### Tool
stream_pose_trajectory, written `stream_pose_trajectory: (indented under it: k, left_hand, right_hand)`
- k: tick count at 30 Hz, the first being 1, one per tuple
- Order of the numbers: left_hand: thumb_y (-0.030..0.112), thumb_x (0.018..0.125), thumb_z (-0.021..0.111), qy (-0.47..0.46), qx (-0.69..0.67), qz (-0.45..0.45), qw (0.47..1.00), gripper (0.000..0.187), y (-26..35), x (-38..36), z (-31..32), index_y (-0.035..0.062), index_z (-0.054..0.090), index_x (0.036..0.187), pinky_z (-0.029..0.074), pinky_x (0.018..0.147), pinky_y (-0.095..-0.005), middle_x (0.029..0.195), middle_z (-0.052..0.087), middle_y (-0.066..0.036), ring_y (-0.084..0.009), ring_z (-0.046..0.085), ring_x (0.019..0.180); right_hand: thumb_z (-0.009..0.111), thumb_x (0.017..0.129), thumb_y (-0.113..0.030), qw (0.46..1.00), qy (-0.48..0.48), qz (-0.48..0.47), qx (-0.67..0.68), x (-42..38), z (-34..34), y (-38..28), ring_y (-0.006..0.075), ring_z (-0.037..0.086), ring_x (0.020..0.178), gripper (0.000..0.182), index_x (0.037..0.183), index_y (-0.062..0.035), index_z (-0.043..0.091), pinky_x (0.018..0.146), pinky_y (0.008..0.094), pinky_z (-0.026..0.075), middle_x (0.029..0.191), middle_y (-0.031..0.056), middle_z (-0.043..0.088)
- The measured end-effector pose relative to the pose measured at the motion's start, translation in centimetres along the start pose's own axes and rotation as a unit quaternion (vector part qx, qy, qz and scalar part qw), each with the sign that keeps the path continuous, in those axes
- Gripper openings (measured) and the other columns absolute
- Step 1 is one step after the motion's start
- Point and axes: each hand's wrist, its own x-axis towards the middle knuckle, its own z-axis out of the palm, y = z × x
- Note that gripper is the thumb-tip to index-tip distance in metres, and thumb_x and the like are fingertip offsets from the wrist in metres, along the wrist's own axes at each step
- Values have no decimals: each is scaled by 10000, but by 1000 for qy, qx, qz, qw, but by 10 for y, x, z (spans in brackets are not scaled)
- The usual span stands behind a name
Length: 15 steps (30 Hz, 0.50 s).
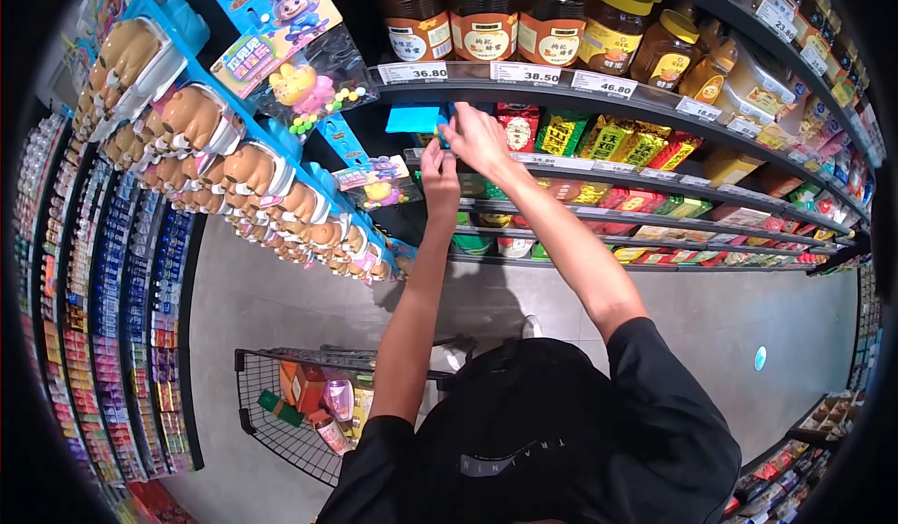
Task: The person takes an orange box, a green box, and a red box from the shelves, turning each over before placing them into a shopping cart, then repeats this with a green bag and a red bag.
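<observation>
Both of my hands reach into the second shelf, under the row of honey jars [485, 19]. A blue package [413, 119] lies there at the shelf's left end. My right hand [479, 138] is bent over the right end of the blue package, its fingers closed at that edge. Just below, my left hand [440, 176] has its fingertips raised and drawn together against the package's lower corner. The two hands nearly touch, and they hide part of the package. Right of them stand a red pack [518, 127] and a green pack [561, 133].
Hanging toys [313, 94] on a blue display strip stick out at the left, beside stacked brown animal-shaped packs [192, 117]. A wire shopping cart [267, 365] with several packages stands on the grey floor [281, 309] at my left. Price labels [526, 74] line the shelf edge.
</observation>
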Motion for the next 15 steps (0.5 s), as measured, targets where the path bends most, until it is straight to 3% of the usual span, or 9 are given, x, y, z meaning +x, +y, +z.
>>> stream_pose_trajectory:
  k: [2, 4, 6, 8, 9, 10, 13, 15]
  left_hand:
    - [103, 977, 507, -18, 28, -41, 999, 421, 8, -11, -4, -45, 399, 1356, 399, 1038, -302, 1311, 523, -144, -199, 518, 1211]
    - [89, 971, 505, -24, -40, -45, 998, 423, -4, -26, -9, -63, 398, 1350, 391, 1051, -334, 1345, 486, -204, -248, 501, 1235]
    - [119, 988, 520, -52, -26, -38, 998, 392, -11, -42, -15, -21, 429, 1342, 392, 1041, -305, 1328, 495, -166, -193, 505, 1215]
    - [131, 988, 533, -47, -10, -35, 998, 359, -22, -52, -9, -7, 469, 1313, 409, 1011, -290, 1282, 538, -134, -171, 535, 1175]
    - [150, 989, 537, -70, -16, -21, 997, 360, -28, -53, -5, 9, 481, 1315, 407, 1012, -291, 1268, 564, -111, -164, 539, 1175]
    - [170, 989, 541, -94, -22, -7, 995, 361, -27, -52, 2, 25, 493, 1316, 405, 1012, -291, 1253, 591, -87, -157, 543, 1175]
    - [118, 981, 511, -113, -3, -29, 993, 308, -7, -44, 52, -40, 533, 1244, 426, 1004, -284, 1218, 623, -149, -204, 594, 1143]
    - [114, 988, 520, -182, 8, 64, 981, 328, -7, -36, 82, -47, 509, 1273, 433, 1009, -309, 1277, 583, -163, -219, 575, 1166]
  right_hand:
    - [651, 854, -253, 1000, 7, 9, 15, -3, 1, -2, 409, 646, 815, 316, 999, 7, 543, 699, 477, 502, 851, 176, 674]
    - [649, 853, -216, 994, 56, 15, 89, -13, 0, 2, 404, 647, 836, 278, 1044, -25, 586, 715, 487, 509, 854, 145, 681]
    - [637, 862, -180, 991, 93, 23, 97, -29, -8, 14, 357, 666, 762, 291, 1118, -48, 593, 667, 437, 520, 833, 133, 675]
    - [615, 883, -144, 968, 187, 53, 159, -49, -24, 31, 253, 656, 651, 296, 1164, -55, 585, 602, 367, 512, 808, 123, 665]
    - [595, 900, -115, 958, 228, 76, 156, -60, -37, 37, 153, 608, 592, 296, 1192, -68, 583, 560, 306, 489, 790, 110, 655]
    - [594, 910, -116, 943, 299, 46, 142, -66, -47, 47, 138, 586, 584, 291, 1194, -56, 574, 553, 302, 483, 776, 103, 649]
    - [619, 916, -159, 924, 352, 97, 109, -74, -78, 85, 172, 567, 561, 326, 1195, -18, 524, 531, 334, 460, 722, 94, 620]
    - [639, 910, -222, 939, 309, 130, 82, -72, -99, 96, 211, 593, 575, 326, 1114, 7, 529, 553, 364, 465, 686, 94, 614]
